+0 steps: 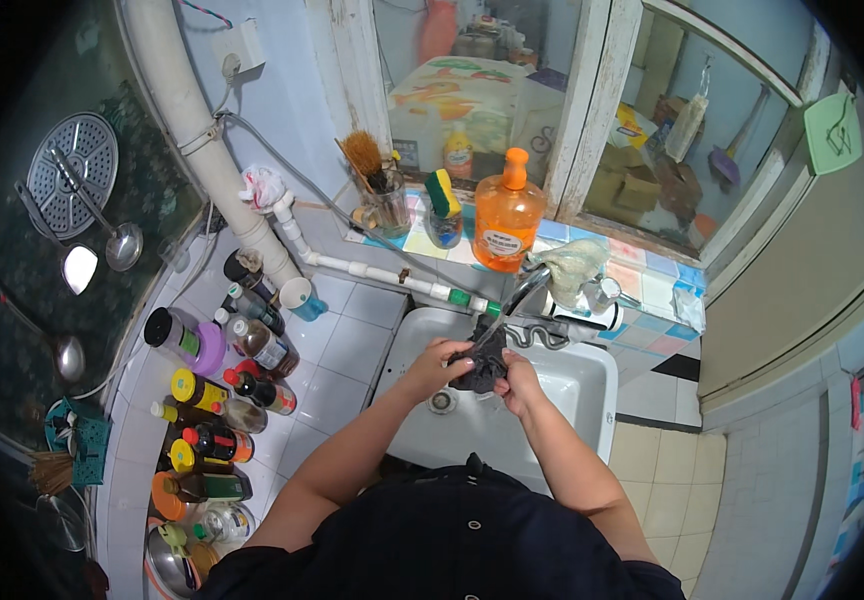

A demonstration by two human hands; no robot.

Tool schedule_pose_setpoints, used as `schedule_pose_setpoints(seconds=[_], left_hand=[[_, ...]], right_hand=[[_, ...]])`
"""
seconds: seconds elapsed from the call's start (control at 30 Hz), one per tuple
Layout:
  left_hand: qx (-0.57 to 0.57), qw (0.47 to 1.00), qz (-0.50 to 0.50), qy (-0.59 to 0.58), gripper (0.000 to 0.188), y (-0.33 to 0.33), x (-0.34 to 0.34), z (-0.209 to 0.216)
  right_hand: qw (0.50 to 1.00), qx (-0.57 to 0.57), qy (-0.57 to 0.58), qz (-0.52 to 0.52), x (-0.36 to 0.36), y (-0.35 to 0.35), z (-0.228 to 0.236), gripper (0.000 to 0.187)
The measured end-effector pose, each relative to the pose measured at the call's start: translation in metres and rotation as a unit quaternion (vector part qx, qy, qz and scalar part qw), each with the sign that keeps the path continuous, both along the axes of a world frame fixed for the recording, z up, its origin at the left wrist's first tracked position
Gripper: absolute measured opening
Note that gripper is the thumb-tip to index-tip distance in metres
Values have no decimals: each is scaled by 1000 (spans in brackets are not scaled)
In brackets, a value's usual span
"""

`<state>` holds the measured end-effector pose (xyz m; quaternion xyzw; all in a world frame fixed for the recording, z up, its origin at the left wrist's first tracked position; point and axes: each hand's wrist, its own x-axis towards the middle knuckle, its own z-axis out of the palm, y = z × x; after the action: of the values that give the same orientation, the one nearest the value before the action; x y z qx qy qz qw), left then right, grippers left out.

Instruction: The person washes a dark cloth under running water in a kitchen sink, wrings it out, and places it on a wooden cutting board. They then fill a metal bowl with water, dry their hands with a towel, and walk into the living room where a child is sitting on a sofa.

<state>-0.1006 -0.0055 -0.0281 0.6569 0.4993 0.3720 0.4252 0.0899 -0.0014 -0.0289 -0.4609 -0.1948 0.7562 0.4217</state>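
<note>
Over a white sink (577,400), a crumpled dark grey cloth (482,362) is stretched between my two hands. My left hand (437,368) grips its left side, the thumb on top. The right side is pinched in my right hand (519,384), whose fingers are partly hidden. The curved metal faucet (526,292) reaches over the cloth, and what looks like a thin stream of water falls from it. Below and left of the cloth, the round drain (442,401) shows in the basin. A pale rag (574,268) hangs over the faucet's base.
An orange soap bottle (508,215), a glass with a yellow-green sponge (442,195) and a jar of brushes (384,200) stand on the tiled ledge behind. White pipe (382,270) runs along the wall. Several sauce bottles (264,345) crowd the left counter. Ladles (124,245) hang at far left.
</note>
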Motion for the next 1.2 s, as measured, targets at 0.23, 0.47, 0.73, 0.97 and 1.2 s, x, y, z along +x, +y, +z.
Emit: schedule_pose_setpoints(seconds=[0.23, 0.47, 0.73, 0.97, 1.2], left_hand=[[-100, 929, 191, -302, 16, 30, -13, 2], [-134, 927, 153, -317, 17, 26, -10, 32], [-102, 911, 251, -313, 17, 37, -35, 13], [34, 930, 179, -320, 17, 44, -45, 1], [41, 987, -18, 157, 50, 18, -23, 43]], right_hand=[[856, 329, -367, 155, 29, 2, -54, 31], [772, 248, -561, 165, 79, -16, -65, 30], [780, 219, -530, 252, 131, -26, -10, 28], [879, 357, -311, 66, 134, -14, 3, 17], [989, 138, -53, -28, 89, -3, 43, 15]])
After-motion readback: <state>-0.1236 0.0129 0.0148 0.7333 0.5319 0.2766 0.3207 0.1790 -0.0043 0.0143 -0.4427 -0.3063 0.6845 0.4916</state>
